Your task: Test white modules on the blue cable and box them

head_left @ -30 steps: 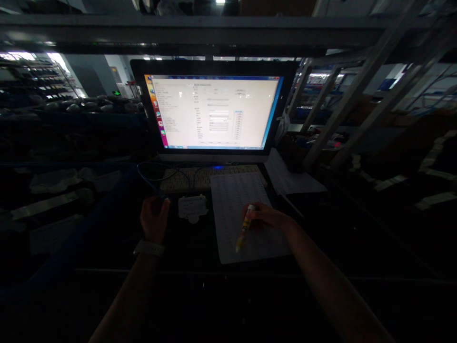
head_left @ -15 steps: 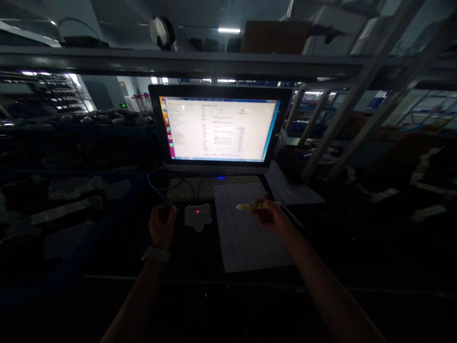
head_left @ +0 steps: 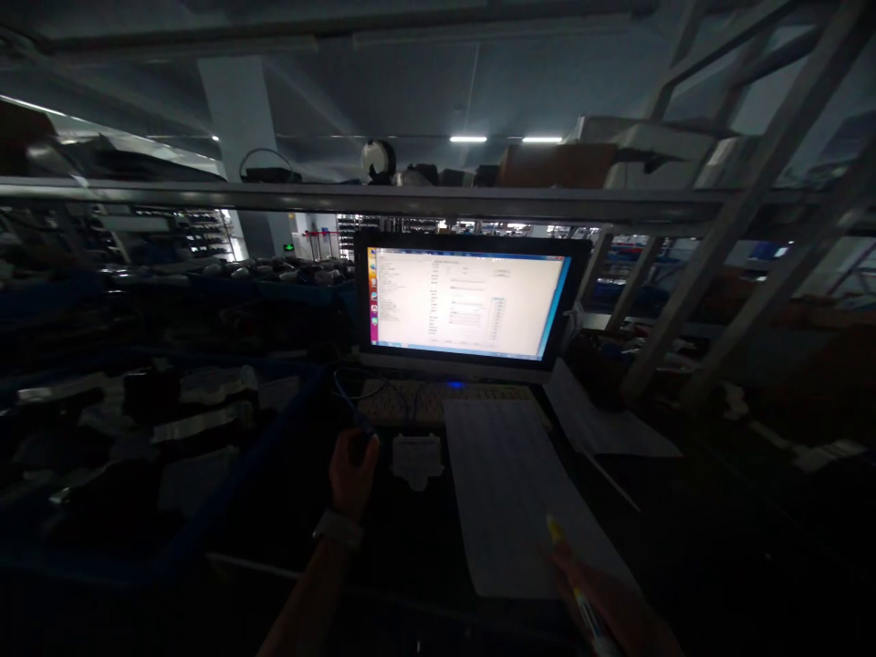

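My left hand is pinched round the end of a blue cable, just left of a small pale flat module. The cable's tip is hidden by my fingers, and no red light shows on the module. Low on the right, my right hand is closed round a yellow-and-white pen, its yellow end pointing up and away over a printed sheet. That hand is dim and somewhat blurred. The sheet lies right of the module and overlaps the keyboard.
A lit monitor stands behind the keyboard. On the left is a blue bin of packed parts. Another paper and a thin white stick lie at right. A shelf crosses above, with slanted metal posts at right.
My right hand has drawn back toward me with the pen, which now points away instead of left. The module's red light no longer shows. The view has tilted up and turned left.
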A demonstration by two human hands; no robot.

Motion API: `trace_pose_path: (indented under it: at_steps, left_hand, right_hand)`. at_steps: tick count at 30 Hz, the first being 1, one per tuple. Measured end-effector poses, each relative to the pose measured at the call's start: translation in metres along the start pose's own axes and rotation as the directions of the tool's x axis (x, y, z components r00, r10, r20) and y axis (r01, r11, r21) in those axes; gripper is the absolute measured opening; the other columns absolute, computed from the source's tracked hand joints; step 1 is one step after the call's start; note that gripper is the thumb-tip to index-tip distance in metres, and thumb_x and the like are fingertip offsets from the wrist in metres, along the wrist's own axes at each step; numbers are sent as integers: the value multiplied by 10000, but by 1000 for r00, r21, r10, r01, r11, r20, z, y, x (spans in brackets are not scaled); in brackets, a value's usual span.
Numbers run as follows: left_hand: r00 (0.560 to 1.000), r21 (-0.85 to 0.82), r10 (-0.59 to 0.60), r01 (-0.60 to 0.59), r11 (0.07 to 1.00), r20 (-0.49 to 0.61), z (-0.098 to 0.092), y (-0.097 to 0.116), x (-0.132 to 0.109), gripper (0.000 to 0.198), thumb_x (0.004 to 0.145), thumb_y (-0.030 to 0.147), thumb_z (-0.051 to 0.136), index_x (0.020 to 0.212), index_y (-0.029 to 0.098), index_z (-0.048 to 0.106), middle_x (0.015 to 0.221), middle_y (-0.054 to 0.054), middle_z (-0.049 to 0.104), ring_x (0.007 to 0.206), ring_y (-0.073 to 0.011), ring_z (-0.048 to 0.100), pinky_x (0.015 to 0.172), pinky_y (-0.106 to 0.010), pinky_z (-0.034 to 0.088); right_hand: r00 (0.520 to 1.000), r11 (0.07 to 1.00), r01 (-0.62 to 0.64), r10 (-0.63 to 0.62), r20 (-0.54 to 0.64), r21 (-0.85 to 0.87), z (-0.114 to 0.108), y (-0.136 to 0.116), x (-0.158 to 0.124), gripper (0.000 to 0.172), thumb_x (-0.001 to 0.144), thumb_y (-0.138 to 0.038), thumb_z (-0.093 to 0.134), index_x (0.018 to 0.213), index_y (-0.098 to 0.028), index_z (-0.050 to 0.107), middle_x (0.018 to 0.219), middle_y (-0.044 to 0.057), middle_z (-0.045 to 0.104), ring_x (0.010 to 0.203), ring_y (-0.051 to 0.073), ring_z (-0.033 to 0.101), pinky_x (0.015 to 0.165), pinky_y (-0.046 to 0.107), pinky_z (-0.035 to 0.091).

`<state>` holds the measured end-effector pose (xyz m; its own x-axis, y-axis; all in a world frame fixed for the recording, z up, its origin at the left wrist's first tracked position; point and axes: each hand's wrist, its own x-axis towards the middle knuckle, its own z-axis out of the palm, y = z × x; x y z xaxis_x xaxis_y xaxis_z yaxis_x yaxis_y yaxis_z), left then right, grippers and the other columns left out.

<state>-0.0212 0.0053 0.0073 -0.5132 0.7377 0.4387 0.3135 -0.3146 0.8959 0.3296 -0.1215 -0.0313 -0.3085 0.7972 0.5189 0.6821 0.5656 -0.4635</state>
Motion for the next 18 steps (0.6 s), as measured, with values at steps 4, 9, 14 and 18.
trace_pose_path:
  at_steps: [4, 9, 14, 18]
  left_hand:
    - [1000, -18, -12, 12, 1000, -9, 0, 0, -1, 327, 637, 457, 633, 796, 185, 544, 721, -43, 620, 665, -184, 606, 597, -316, 501]
    - [1000, -37, -15, 15, 999, -17, 0, -1, -3, 358, 639, 491, 634, 805, 187, 545, 686, -26, 609, 629, -167, 591, 563, -296, 486]
    - [1000, -31, -19, 18, 999, -19, 1, 0, -2, 369, 634, 498, 632, 803, 181, 544, 690, -28, 601, 630, -164, 585, 565, -294, 483]
    - [1000, -24, -30, 30, 999, 0, 0, 1, -2, 353, 637, 473, 630, 807, 178, 535, 709, -30, 603, 654, -164, 592, 582, -290, 484]
  right_hand:
    - [997, 993, 54, -48, 65, -104, 1, 4, -6, 676, 755, -211, 500, 1367, -439, 328, 1262, -15, 550, 1041, 282, 599, 817, 385, 559]
    - [994, 988, 93, -86, 68, -120, 3, 6, 1, 675, 775, -172, 458, 1389, -404, 299, 1312, -6, 501, 1102, 266, 558, 862, 386, 535]
    - [995, 990, 94, -90, 40, -105, 3, 6, 7, 597, 785, -168, 475, 1345, -364, 409, 1262, 38, 557, 1080, 260, 577, 867, 390, 529]
    - [996, 994, 74, -69, 58, -82, -2, 1, 13, 497, 804, -199, 539, 1286, -311, 501, 1220, 70, 596, 1088, 250, 578, 889, 391, 520]
